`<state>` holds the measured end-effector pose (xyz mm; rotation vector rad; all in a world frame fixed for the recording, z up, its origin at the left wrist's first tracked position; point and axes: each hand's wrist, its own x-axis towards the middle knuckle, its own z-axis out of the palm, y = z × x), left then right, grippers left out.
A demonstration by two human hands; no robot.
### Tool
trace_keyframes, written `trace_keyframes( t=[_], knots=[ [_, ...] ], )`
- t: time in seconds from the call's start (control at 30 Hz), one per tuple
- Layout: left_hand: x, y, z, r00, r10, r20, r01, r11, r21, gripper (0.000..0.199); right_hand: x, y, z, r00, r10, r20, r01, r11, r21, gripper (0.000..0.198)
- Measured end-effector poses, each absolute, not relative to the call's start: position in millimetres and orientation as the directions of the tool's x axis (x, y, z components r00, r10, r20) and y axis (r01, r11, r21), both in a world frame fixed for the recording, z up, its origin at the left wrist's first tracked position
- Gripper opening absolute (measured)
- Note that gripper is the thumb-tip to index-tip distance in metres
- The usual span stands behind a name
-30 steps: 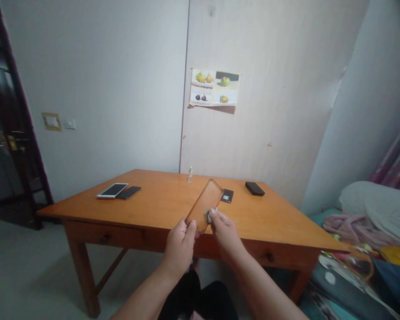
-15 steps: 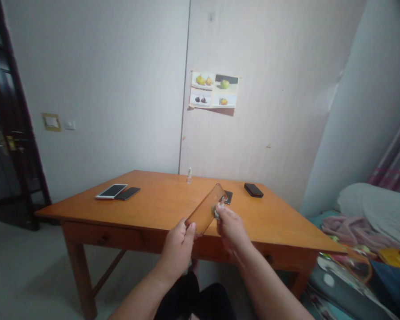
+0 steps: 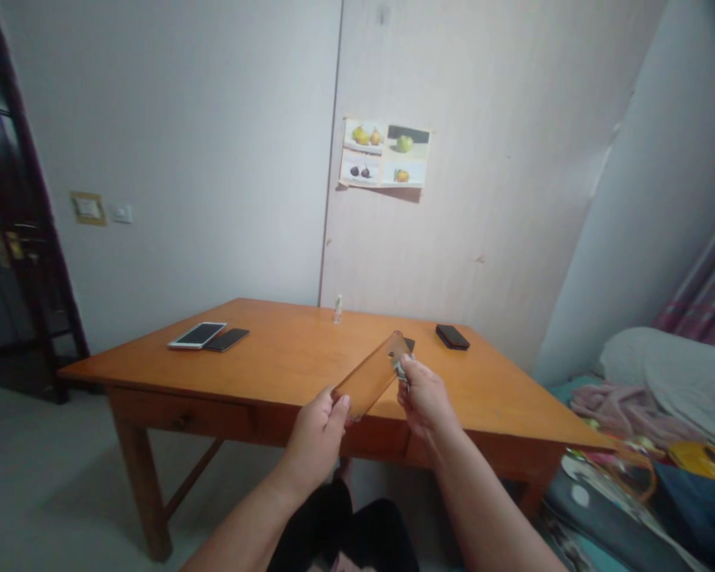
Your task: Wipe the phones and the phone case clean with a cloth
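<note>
My left hand (image 3: pixel 320 433) is closed on the near lower end of a see-through phone case (image 3: pixel 366 380), thumb on top. The case is held tilted in the air over the table's front edge, its far end pointing up and right. In my closed right hand (image 3: pixel 424 391) is a small crumpled grey-white cloth (image 3: pixel 400 367), pressed to the case's right side near the camera cutout. Most of the cloth is hidden by the fingers. Behind the case, a dark flat thing (image 3: pixel 410 344) on the table is mostly covered.
On the wooden table (image 3: pixel 286 342) lie a white tablet (image 3: pixel 198 335) and a dark phone (image 3: pixel 227 340) at left. A small clear bottle (image 3: pixel 338 310) stands at the back. A black wallet-like item (image 3: pixel 452 336) lies at right. Beside the table is a cluttered bed (image 3: pixel 643 397).
My right hand with the cloth has moved right and up along the case towards its far end, covering more of the dark thing behind. The left hand keeps its hold.
</note>
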<state>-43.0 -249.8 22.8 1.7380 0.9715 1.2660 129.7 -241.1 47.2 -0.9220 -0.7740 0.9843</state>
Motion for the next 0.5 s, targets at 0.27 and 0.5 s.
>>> trace_keyframes(
  t=[0.27,0.5],
  knots=[
    [-43,-242,16,0.228,0.887,0.402,0.163,-0.442,0.882,0.033,101,-259,28,0.147,0.986,0.082,-0.335,0.127,-0.933,0.043],
    [-35,-247,15,0.254,0.897,0.363,0.091,-0.395,0.914,0.036,135,-248,43,0.339,0.933,0.121,-0.374,0.251,-0.893,0.045]
  ],
)
